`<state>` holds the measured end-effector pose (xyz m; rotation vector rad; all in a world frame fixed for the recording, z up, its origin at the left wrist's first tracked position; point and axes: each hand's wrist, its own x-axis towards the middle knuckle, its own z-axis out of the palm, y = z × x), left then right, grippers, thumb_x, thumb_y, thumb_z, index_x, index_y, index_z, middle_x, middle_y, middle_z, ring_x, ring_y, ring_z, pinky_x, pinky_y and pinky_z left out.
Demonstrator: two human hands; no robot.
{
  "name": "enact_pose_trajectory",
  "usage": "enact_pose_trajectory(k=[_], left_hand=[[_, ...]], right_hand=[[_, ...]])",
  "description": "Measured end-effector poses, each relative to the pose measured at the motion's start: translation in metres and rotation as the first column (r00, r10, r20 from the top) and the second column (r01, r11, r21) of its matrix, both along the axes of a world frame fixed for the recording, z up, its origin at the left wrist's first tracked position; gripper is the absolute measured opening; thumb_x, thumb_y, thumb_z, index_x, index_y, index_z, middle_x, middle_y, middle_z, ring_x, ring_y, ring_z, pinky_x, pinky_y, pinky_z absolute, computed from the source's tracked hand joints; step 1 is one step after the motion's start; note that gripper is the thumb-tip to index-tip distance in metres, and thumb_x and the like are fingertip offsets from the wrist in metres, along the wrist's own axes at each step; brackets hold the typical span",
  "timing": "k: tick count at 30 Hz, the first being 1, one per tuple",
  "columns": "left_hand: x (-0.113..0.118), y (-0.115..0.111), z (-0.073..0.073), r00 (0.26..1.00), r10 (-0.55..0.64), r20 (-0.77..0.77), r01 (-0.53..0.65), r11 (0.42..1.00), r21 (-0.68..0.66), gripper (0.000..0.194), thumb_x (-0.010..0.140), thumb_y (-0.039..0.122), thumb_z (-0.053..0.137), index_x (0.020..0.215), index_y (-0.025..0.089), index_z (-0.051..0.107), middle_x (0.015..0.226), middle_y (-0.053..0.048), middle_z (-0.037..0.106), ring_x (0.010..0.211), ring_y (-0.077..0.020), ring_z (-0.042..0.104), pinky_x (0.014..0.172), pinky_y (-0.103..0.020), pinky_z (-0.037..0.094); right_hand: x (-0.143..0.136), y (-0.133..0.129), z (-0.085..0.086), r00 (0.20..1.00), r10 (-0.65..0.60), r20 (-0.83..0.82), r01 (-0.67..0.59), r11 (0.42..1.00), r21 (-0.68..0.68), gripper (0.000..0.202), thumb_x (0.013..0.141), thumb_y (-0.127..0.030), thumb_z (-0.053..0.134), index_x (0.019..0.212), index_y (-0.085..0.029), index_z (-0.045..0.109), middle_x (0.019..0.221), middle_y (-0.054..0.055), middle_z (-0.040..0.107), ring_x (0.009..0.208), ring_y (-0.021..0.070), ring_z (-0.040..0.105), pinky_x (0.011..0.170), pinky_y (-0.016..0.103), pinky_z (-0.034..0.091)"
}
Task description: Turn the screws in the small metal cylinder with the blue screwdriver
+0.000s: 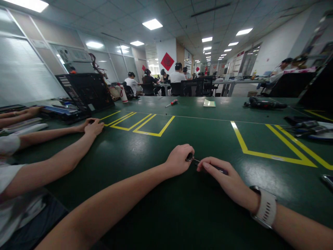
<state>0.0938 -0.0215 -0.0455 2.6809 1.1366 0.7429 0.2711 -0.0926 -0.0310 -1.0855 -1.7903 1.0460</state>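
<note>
My left hand (pixel 180 160) is closed around a small dark round part (pixel 189 157) with a metallic rim, just above the green table (pixel 145 208). To its right, my right hand (pixel 218 172) pinches a thin tool with a dark handle (pixel 221 170). The tool's metal shaft points left and its tip meets the round part. A tiny dark piece (pixel 196 164) shows on the table between both hands. The exact kind of part is too small to tell.
On the left, another person's hands (pixel 94 127) rest near yellow tape outlines (pixel 147 133). Farther back are a red screwdriver (pixel 171 103), a pale card (pixel 209 103), a black power tool (pixel 264 103) and a black computer case (pixel 84 92). Cables and tools (pixel 309 128) lie at right.
</note>
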Motion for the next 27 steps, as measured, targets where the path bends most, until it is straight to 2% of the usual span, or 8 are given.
enact_pose_trajectory(k=[3, 9, 13, 16, 19, 22, 27], left_hand=[[0.000, 0.001, -0.001, 0.998, 0.003, 0.069, -0.004, 1.000, 0.012, 0.002, 0.076, 0.015, 0.054, 0.074, 0.016, 0.053, 0.074, -0.001, 0.056, 0.070, -0.0143, 0.052, 0.064, -0.026, 0.039], [0.001, 0.003, 0.000, 0.946, 0.074, 0.316, -0.041, 0.993, -0.112, 0.013, 0.074, 0.023, 0.061, 0.069, 0.016, 0.052, 0.069, 0.002, 0.054, 0.065, -0.0123, 0.051, 0.061, -0.024, 0.040], [0.001, 0.004, 0.000, 0.942, 0.080, 0.326, -0.030, 0.987, -0.157, 0.016, 0.075, 0.029, 0.061, 0.069, 0.016, 0.052, 0.068, 0.002, 0.054, 0.064, -0.0124, 0.051, 0.061, -0.025, 0.040], [0.000, 0.004, 0.000, 0.946, 0.094, 0.309, -0.043, 0.985, -0.168, 0.014, 0.074, 0.028, 0.062, 0.071, 0.016, 0.053, 0.070, 0.001, 0.055, 0.066, -0.0131, 0.052, 0.062, -0.026, 0.041], [-0.001, 0.004, 0.000, 0.945, 0.109, 0.308, -0.053, 0.981, -0.186, 0.010, 0.072, 0.022, 0.062, 0.073, 0.016, 0.055, 0.073, 0.000, 0.057, 0.069, -0.0142, 0.054, 0.064, -0.027, 0.043], [-0.002, 0.003, 0.002, 0.945, 0.082, 0.318, -0.012, 0.976, -0.217, 0.008, 0.071, 0.019, 0.062, 0.076, 0.016, 0.057, 0.077, -0.001, 0.060, 0.073, -0.0149, 0.056, 0.067, -0.028, 0.045], [-0.002, 0.001, 0.004, 0.950, 0.000, 0.312, 0.076, 0.970, -0.232, 0.007, 0.072, 0.017, 0.061, 0.078, 0.015, 0.059, 0.078, -0.001, 0.062, 0.075, -0.0146, 0.058, 0.070, -0.028, 0.046]], right_hand=[[0.000, 0.000, 0.000, 1.000, 0.022, 0.021, -0.022, 1.000, 0.009, 0.026, 0.089, -0.037, 0.044, 0.083, -0.021, 0.063, 0.086, 0.002, 0.062, 0.087, 0.0181, 0.058, 0.080, 0.033, 0.042], [0.001, 0.000, -0.001, 0.996, 0.079, 0.033, -0.079, 0.997, -0.014, 0.023, 0.089, -0.036, 0.044, 0.100, -0.024, 0.061, 0.101, 0.003, 0.061, 0.093, 0.0176, 0.056, 0.082, 0.033, 0.044], [0.002, 0.001, -0.002, 0.999, 0.043, -0.009, -0.043, 0.999, -0.012, 0.024, 0.089, -0.037, 0.046, 0.101, -0.024, 0.062, 0.106, 0.003, 0.061, 0.094, 0.0181, 0.057, 0.082, 0.034, 0.044], [0.004, 0.001, -0.005, 0.995, -0.017, -0.095, 0.019, 1.000, 0.020, 0.023, 0.088, -0.037, 0.048, 0.093, -0.022, 0.064, 0.098, 0.004, 0.064, 0.093, 0.0195, 0.058, 0.082, 0.035, 0.043], [0.007, 0.003, -0.010, 0.979, -0.092, -0.183, 0.100, 0.994, 0.033, 0.023, 0.088, -0.036, 0.048, 0.081, -0.020, 0.065, 0.081, 0.003, 0.065, 0.082, 0.0189, 0.059, 0.077, 0.034, 0.043], [0.008, 0.006, -0.013, 0.963, -0.160, -0.216, 0.164, 0.987, -0.003, 0.025, 0.086, -0.034, 0.049, 0.071, -0.019, 0.062, 0.069, 0.001, 0.062, 0.071, 0.0178, 0.057, 0.070, 0.033, 0.042], [0.008, 0.010, -0.014, 0.944, -0.203, -0.260, 0.189, 0.979, -0.079, 0.023, 0.083, -0.031, 0.051, 0.066, -0.019, 0.060, 0.063, 0.000, 0.059, 0.066, 0.0167, 0.054, 0.067, 0.032, 0.039]])
